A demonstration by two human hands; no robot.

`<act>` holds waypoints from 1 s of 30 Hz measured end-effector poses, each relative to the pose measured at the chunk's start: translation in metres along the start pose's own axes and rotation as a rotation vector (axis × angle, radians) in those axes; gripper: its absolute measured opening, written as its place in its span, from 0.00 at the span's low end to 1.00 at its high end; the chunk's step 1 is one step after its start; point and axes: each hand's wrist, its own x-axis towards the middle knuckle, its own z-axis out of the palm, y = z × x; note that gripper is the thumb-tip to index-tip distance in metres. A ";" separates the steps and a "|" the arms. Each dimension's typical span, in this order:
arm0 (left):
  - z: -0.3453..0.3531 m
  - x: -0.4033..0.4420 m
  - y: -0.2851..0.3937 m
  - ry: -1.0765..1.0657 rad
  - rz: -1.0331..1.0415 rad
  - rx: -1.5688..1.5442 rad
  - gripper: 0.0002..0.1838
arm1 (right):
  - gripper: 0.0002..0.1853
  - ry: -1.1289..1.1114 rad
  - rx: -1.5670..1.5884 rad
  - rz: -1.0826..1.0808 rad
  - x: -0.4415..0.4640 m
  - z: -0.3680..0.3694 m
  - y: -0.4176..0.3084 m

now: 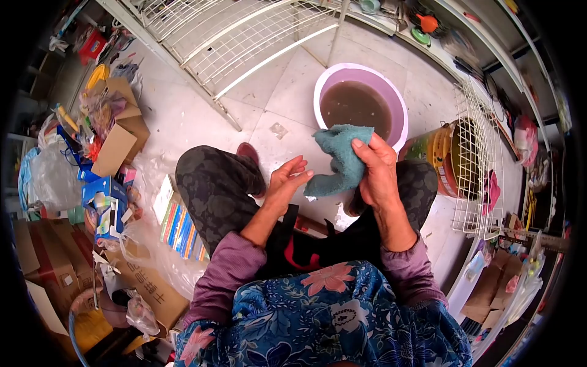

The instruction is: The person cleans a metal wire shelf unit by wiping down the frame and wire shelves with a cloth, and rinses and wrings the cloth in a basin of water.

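One cloth above littered tile floor

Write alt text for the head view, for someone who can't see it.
A person's right hand grips a teal cloth, the open left hand beside its lower end. Beyond, a pinkish-purple basin of murky liquid stands on a tiled floor, near a white wire rack.

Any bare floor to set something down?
Yes: floor between the cardboard box and white wire rack; also between rack and purple basin, apart from a small scrap. Crowded: plastic bags and a blue box at far left, bucket and wire grid at right.
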 end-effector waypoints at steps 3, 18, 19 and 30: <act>0.000 -0.001 0.005 -0.004 -0.002 -0.011 0.28 | 0.08 -0.015 0.016 -0.023 0.001 0.000 0.001; 0.008 -0.007 0.011 -0.197 -0.109 -0.206 0.28 | 0.09 -0.194 -0.101 0.038 -0.008 0.027 0.009; 0.006 -0.006 0.007 -0.190 -0.147 -0.227 0.24 | 0.09 -0.204 -0.064 0.060 -0.011 0.032 0.008; 0.001 -0.012 0.036 -0.163 -0.188 -0.865 0.22 | 0.08 -0.142 -0.535 -0.128 0.028 -0.023 0.022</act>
